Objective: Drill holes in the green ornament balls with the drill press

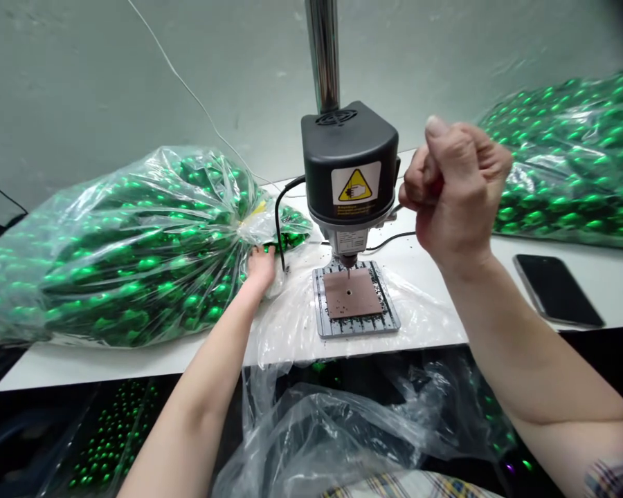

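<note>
My left hand point(262, 268) is at the gathered mouth of a clear plastic bag point(150, 256) full of shiny green balls. Its fingers are bent in among the plastic and green balls there, and what they hold is hidden. My right hand point(459, 187) is closed in a fist beside the black head of a small drill press point(350, 166), around its handle point(397, 208), which is mostly covered. Below the thin drill bit point(349, 272) lies a brown square pad point(353, 294) with a small dark hole, on a grooved grey metal base point(358, 327).
Black shavings dot the base and the white table point(426, 266). A phone point(558, 289) lies at the right, before another bag of green balls point(576, 166). Clear plastic sheeting point(342, 429) hangs over the front edge. A black cable point(279, 214) runs left of the drill.
</note>
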